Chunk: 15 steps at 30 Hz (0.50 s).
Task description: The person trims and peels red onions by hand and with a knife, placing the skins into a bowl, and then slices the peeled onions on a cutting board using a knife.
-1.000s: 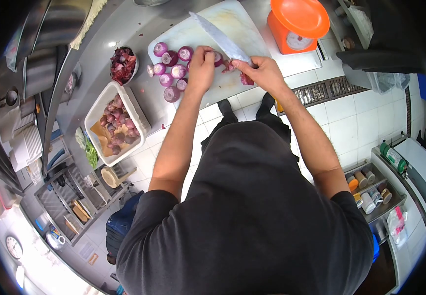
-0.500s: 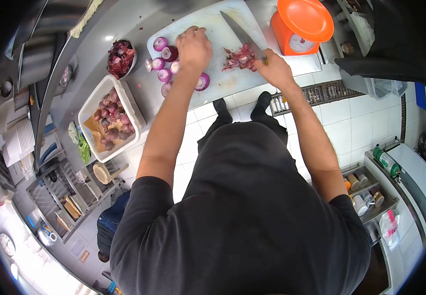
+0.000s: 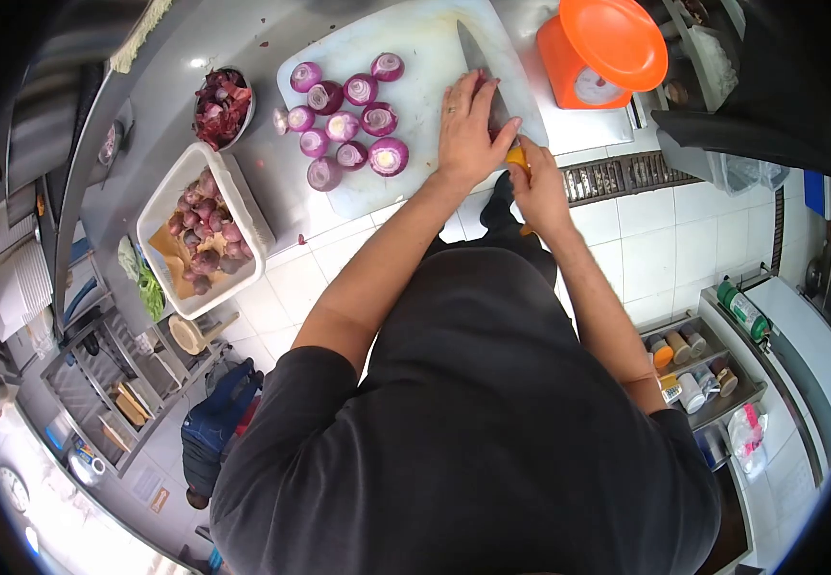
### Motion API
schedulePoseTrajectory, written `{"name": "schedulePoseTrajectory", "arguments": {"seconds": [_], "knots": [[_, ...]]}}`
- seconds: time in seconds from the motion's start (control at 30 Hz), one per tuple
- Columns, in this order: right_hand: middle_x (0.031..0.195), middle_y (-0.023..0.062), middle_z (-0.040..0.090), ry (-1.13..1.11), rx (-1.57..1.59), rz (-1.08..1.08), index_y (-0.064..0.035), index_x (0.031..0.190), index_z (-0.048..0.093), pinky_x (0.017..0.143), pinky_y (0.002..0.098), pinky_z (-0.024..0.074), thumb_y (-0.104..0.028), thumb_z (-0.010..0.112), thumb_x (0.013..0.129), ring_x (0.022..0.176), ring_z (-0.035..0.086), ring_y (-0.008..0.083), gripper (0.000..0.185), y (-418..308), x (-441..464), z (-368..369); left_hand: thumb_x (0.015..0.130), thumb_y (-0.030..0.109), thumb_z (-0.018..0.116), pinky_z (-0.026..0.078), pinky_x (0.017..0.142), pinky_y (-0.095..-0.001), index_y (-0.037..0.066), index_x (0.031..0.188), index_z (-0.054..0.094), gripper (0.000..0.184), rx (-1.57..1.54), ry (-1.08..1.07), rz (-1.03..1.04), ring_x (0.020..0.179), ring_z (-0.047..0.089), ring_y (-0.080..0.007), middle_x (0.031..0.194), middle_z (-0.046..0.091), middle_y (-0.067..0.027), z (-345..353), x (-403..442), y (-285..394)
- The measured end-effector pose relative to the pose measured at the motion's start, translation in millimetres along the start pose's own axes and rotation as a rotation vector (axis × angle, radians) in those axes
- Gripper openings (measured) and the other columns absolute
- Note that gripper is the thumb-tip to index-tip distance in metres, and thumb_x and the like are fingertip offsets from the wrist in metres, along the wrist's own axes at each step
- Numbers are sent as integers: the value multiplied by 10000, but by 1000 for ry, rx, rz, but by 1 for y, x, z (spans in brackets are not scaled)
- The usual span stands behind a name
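Note:
My right hand (image 3: 538, 190) is closed round the yellow handle of a knife (image 3: 473, 50), whose blade lies along the right part of the white cutting board (image 3: 425, 38). Spread flat against the blade is my left hand (image 3: 468, 134), fingers extended and thumb apart. It covers most of the onion trimmings; a few reddish bits show by the fingertips. Several peeled purple onions (image 3: 378, 119) with cut ends sit on the board's left half, apart from both hands.
Left of the board stand a bowl of onion skins (image 3: 224, 107) and a white bin (image 3: 253, 249) of unpeeled onions. An orange scale (image 3: 569, 72) is to the right. Another person (image 3: 214, 422) is at lower left. A floor drain (image 3: 626, 177) runs behind my arm.
My left hand has moved right from the onions to the trimmings beside the knife, uncovering more onions. The right hand still grips the knife, slightly lower. The trimmings are now mostly hidden.

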State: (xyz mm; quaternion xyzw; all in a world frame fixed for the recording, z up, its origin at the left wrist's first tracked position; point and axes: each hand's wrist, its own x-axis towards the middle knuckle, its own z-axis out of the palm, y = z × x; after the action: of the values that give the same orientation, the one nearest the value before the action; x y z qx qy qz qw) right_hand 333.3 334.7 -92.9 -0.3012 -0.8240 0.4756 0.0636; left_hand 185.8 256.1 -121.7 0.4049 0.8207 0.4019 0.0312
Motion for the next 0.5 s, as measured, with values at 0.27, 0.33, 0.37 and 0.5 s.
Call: {"name": "schedulePoseTrajectory", "arguments": {"seconds": [0.27,0.33,0.37,0.5], "knots": [[1179,184,582,-40,321,104,27,1445,538,725,364,598,19,591,1005,877,685,262,443,-15,-15,44,936,-54,564,420,1191,-485,-15,1176,694,276,-224,105,-61,1433,486,-437,1419,578,-206,10,-4,-16],[1193,153,545,-26,386,36,40,1472,513,662,293,570,29,554,1027,791,643,167,447,-13,-16,54,925,-71,564,420,1193,-487,-18,1146,696,263,-284,139,-79,1428,493,-438,1398,590,-203,2,-3,-16],[1190,151,543,-73,420,36,41,1478,503,675,293,563,29,555,1028,796,641,168,454,-21,-17,53,919,-79,564,429,1186,-483,-7,1135,699,264,-289,148,-80,1428,493,-440,1374,599,-200,-7,-3,-16],[1194,151,549,-207,449,-73,33,1491,475,711,296,547,24,567,1020,809,643,171,480,-84,3,63,870,-107,571,444,1164,-483,-10,1093,692,271,-264,317,-43,1394,518,-448,1337,605,-208,-80,12,-25]]}}
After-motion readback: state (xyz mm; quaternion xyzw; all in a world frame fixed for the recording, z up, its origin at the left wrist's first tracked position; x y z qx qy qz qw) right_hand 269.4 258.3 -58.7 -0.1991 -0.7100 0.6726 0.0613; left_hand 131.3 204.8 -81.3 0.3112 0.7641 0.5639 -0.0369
